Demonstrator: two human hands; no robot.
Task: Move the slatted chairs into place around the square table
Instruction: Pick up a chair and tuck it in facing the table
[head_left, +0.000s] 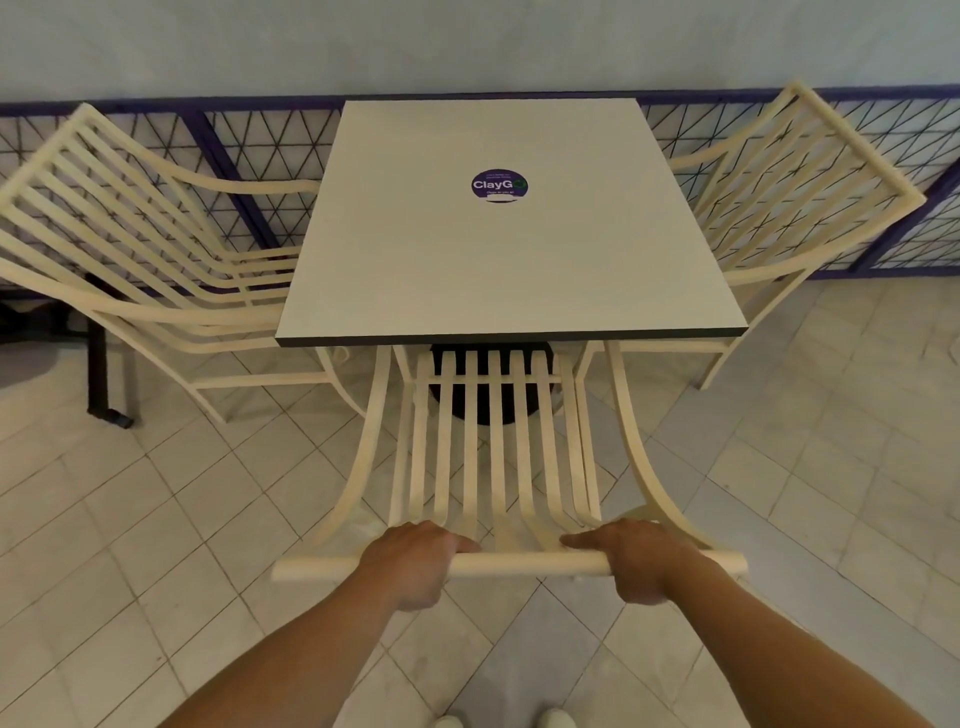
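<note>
1. Head view: gripping the top rail (519, 564) of the near slatted chair (493, 447) with both hands, fingers curled over it. Left hand (415, 564) on the rail's left half, right hand (641, 558) on its right half, well apart.
2. Straight ahead of and below the hands: the chair's seat, its slats running away toward the table (509, 249), front end already tucked under the table's near edge.
3. Long axis of the rail left to right, seemingly parallel to that edge; neither hand plainly nearer the table.
4. Probably calls for an even, straight push from both hands, with little travel left; uneven pressure would likely skew the chair.
5. At the table's sides: left chair (130, 234) and right chair (789, 192), seats reaching under its edges, beside the purple railing (223, 150).
</note>
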